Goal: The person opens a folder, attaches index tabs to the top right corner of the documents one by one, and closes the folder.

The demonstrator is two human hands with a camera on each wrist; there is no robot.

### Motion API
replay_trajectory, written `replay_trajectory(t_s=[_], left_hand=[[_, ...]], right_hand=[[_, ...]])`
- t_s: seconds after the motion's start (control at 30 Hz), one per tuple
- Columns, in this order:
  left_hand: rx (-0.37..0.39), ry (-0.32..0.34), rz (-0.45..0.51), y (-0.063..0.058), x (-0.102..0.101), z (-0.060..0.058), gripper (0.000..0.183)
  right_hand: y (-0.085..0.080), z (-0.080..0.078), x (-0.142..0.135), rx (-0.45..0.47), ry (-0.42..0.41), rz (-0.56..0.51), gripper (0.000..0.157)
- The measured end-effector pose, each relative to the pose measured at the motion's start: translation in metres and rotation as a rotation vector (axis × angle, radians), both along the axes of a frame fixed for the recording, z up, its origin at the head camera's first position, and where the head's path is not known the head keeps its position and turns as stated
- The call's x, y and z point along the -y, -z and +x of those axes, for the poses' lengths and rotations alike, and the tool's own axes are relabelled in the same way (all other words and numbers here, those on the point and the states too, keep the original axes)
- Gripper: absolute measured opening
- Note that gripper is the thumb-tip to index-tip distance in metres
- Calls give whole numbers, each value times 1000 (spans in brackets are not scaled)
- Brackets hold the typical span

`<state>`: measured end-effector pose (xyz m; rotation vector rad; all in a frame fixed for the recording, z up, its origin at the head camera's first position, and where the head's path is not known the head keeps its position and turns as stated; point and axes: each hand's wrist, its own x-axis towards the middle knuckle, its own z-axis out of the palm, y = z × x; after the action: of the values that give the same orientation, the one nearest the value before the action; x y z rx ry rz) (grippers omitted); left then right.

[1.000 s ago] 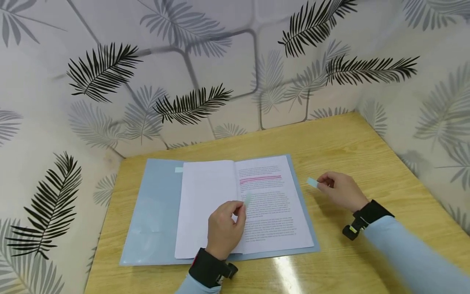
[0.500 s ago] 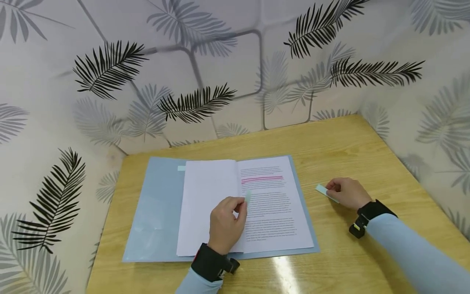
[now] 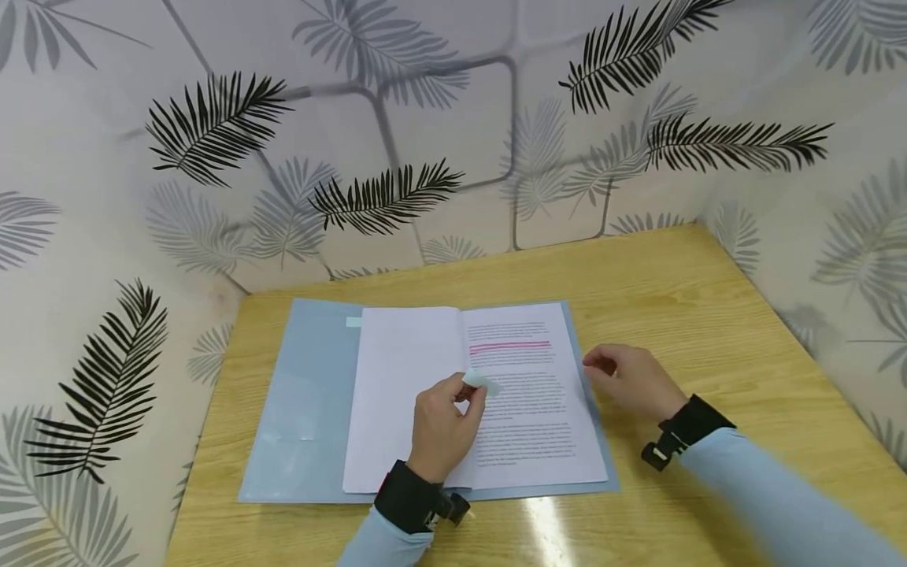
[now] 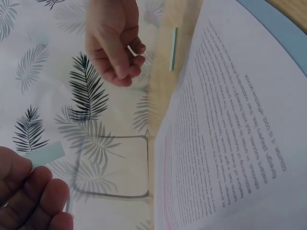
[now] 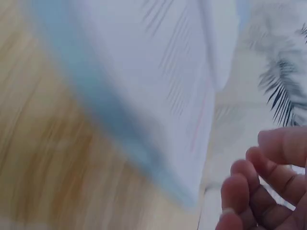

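Observation:
My left hand [image 3: 442,429] is over the middle of an open document and pinches a pale green sticky note [image 3: 482,383] between thumb and fingers. The same note shows at the lower left of the left wrist view. My right hand [image 3: 634,382] hovers by the document's right edge, fingers loosely curled, with nothing between them. In the left wrist view a thin pad of sticky notes [image 4: 173,49] lies on the table; the right hand seems to hide it in the head view. The printed page [image 3: 524,433] has pink highlighted lines [image 3: 510,345] near its top.
The pages lie in a light blue folder [image 3: 305,409] on a wooden table [image 3: 638,272]. A pale green tab [image 3: 353,322] sticks out at the upper edge of the left page. A leaf-patterned cloth [image 3: 425,94] stands behind and beside the table.
My right hand has put the sticky note pad down on the table and moved left toward the document. My left hand stays near the page, its sticky note now tilted more sideways.

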<state>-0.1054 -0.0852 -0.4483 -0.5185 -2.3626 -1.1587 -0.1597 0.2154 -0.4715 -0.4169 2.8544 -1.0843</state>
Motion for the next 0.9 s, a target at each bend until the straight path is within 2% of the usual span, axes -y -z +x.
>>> replay_trajectory(t_s=[0.17,0.3,0.43,0.57,0.9], left_hand=[[5,64,39,-3,-5,-3,3],[-2,122,48,-6,-9,-7,3],[17,158,38,-7,-11,-9,4],[25,178,44,-7,-12,-9,6],[6,213,45,-4,-15,-14,8]], right_hand=[[-10,6,42,183,-192,-299,26],[-12,11,67,372,-282,-513,40],[-12,13,80,495,-316,-633,48],[-13,14,84,562,-340,-717,47],[-16,14,85,710,-347,-1050,27]])
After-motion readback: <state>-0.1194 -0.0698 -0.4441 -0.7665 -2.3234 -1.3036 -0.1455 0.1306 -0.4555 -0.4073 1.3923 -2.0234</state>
